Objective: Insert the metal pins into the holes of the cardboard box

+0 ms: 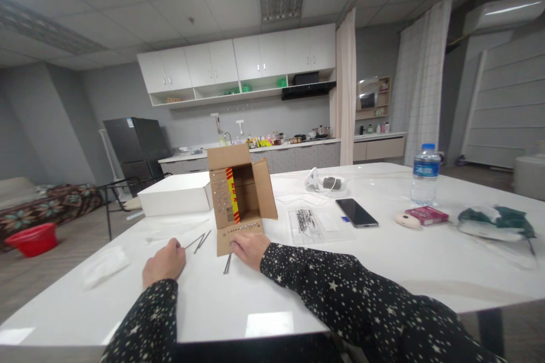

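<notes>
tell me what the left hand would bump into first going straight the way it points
The left hand would likely meet the thin metal rods on the table first, with the cardboard box beyond; depth is hard to judge here.

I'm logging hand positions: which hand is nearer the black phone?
Right hand: at the cardboard flap, left of the phone. The left hand is farther left, past the flap.

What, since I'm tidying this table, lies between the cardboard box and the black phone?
The head view shows a clear plastic case holding small dark pieces, plus a small blue piece beside the phone.
</notes>
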